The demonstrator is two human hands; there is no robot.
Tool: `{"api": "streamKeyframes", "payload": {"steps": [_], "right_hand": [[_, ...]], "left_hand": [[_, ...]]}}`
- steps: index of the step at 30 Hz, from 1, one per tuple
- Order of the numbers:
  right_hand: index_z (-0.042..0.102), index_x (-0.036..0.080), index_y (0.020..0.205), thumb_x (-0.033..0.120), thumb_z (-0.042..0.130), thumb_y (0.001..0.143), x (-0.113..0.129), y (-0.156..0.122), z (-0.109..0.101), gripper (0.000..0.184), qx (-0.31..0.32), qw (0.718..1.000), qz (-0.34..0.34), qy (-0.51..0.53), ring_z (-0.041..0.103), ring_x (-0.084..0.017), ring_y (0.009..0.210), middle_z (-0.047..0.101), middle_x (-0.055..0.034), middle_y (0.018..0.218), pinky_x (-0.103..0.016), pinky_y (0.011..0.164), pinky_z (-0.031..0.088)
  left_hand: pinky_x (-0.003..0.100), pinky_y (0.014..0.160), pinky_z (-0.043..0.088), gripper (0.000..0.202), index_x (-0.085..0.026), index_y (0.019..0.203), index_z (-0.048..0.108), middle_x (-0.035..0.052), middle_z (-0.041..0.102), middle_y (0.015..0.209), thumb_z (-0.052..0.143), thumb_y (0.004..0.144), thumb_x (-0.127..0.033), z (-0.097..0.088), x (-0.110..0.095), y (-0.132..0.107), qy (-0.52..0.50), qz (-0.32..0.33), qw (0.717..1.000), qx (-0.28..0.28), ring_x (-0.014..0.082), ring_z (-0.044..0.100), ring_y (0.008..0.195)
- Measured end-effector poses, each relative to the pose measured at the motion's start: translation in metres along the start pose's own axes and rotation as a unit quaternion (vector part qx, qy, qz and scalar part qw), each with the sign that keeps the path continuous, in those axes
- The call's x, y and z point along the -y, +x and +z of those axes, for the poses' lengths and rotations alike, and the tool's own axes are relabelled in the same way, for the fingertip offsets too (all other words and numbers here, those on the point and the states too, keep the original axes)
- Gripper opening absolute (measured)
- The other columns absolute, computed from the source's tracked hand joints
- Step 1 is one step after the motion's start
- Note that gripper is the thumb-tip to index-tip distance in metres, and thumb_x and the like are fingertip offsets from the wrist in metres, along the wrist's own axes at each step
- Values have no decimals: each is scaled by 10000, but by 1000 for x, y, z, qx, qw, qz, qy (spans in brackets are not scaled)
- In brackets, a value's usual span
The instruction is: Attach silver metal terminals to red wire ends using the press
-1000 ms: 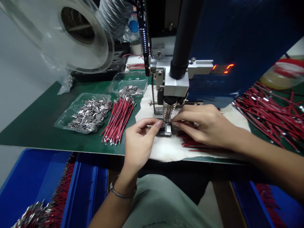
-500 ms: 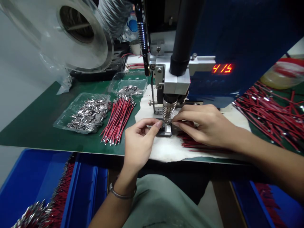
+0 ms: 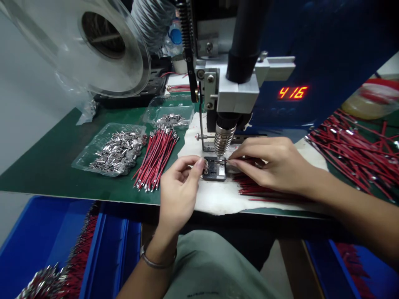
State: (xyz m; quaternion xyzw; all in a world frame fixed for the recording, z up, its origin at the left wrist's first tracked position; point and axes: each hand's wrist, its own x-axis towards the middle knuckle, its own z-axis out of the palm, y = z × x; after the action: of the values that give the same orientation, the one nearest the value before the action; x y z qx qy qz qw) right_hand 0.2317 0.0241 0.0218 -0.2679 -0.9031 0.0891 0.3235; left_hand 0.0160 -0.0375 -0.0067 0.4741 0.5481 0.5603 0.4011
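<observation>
The left hand (image 3: 179, 191) has eased towards nine o'clock, beside the small black block (image 3: 213, 171); I can't tell whether its grip is closed. From three o'clock, the right hand (image 3: 268, 164) still pinches a thin piece (image 3: 225, 161) at the block. The machine head (image 3: 238, 99) has risen; the counter (image 3: 293, 92) reads 416, up from 415.

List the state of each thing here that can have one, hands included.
Left hand: bent, thumb at the fixture; grip unclear.
Right hand: nearly closed; grip unclear.
Counter display: lit, reading 416.
Near clear tray: open, holding metal pieces.
Left wire bundle: gathered.
Right wire pile: loosely heaped.
Left blue bin: open, holding red wires.
</observation>
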Motion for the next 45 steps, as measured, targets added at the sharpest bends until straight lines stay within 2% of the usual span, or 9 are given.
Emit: {"api": "streamKeyframes", "payload": {"steps": [7,14,21,26,32,35,38,43,45], "right_hand": [[750,178,904,140,660,952,2,0,-5,109,1,1000,-4,14,698,-167,702,758,-49,811,-278,613,522],[749,157,946,142,646,970,5,-1,-7,106,27,999,-29,15,687,-154,698,751,-54,822,-273,640,513],[728,167,946,172,621,997,4,-1,-10,119,50,997,-61,4,679,-135,664,755,-49,823,-249,595,489],[727,166,931,175,611,1005,3,0,-8,138,52,996,-67,9,675,-133,659,746,-45,802,-245,583,482],[738,149,941,163,618,1000,4,0,-7,135,51,996,-67,16,680,-135,663,741,-53,804,-243,584,484],[744,137,944,145,629,990,3,0,-7,124,44,996,-72,25,689,-137,668,748,-58,808,-242,589,491],[749,141,951,156,634,993,3,-1,-8,123,43,996,-71,34,694,-134,646,757,-46,788,-241,587,495],[748,133,950,147,608,1017,22,3,-19,156,40,995,-78,44,691,-132,614,770,-48,758,-248,576,485],[753,128,940,134,619,1005,36,6,-23,149,20,997,-68,33,663,-125,588,766,-45,750,-251,544,459]], "left_hand": [[184,441,352,132,-199,877,661,2,636,818,695,947,-306,-49,-17,-21,-9,-37,998,-58,58,412,501],[198,435,424,283,-212,745,760,6,603,590,776,869,-466,-94,-25,-29,98,-79,992,-23,105,482,488],[186,476,494,108,-299,692,840,10,745,624,901,697,-387,-94,-33,-36,212,-45,973,-82,135,610,514],[179,414,475,126,-268,654,800,2,704,581,879,709,-349,-93,-35,-36,185,-34,982,-10,123,580,436],[158,436,481,146,-268,600,771,8,725,612,899,667,-290,-92,-37,-31,187,-11,982,16,132,634,481],[175,458,500,175,-279,611,792,26,736,592,843,758,-360,-98,-39,-28,242,12,967,81,160,672,497],[176,426,453,396,-250,520,735,27,665,482,731,875,-424,-101,-42,-29,266,19,953,146,135,606,408],[172,441,474,156,-266,788,848,31,760,639,859,757,-418,-87,-41,-35,213,-52,974,62,124,612,445],[159,463,470,108,-269,838,866,18,735,603,819,806,-360,-76,-40,-39,196,-57,977,59,108,599,451]]}}
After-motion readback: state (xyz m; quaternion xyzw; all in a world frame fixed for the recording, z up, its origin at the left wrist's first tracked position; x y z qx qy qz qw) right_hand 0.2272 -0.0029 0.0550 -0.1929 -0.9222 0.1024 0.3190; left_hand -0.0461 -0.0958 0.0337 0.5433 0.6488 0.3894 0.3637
